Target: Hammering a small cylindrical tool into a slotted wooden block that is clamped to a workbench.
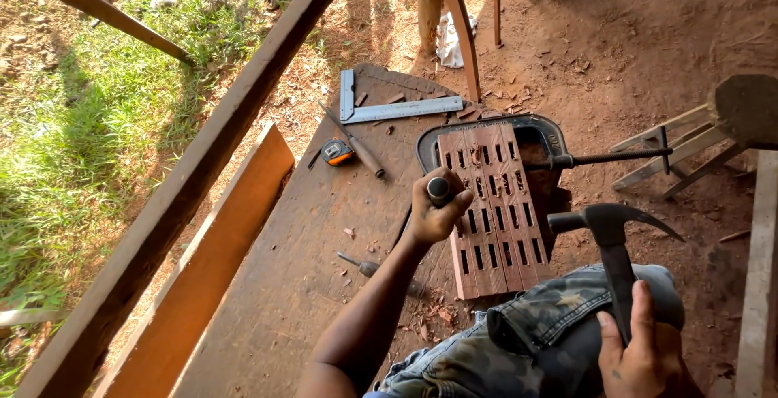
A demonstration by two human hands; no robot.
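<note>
My left hand (436, 210) is closed around a chisel handle (438, 190), held upright over the left edge of several reddish wooden slats (494, 211) with rows of slots cut in them. A black clamp (551, 148) squeezes the slats together on the wooden workbench (300, 268). My right hand (640, 349) grips a claw hammer (609, 232) by its handle, head up, above my camouflage-clad knee (551, 325) to the right of the slats.
A metal square (389, 108), a tape measure (336, 152), a second chisel (356, 147) and a small tool (361, 265) lie on the bench with wood chips. A long beam (203, 163) and a plank (211, 260) run along the left. Wooden stools (689, 147) stand on the right.
</note>
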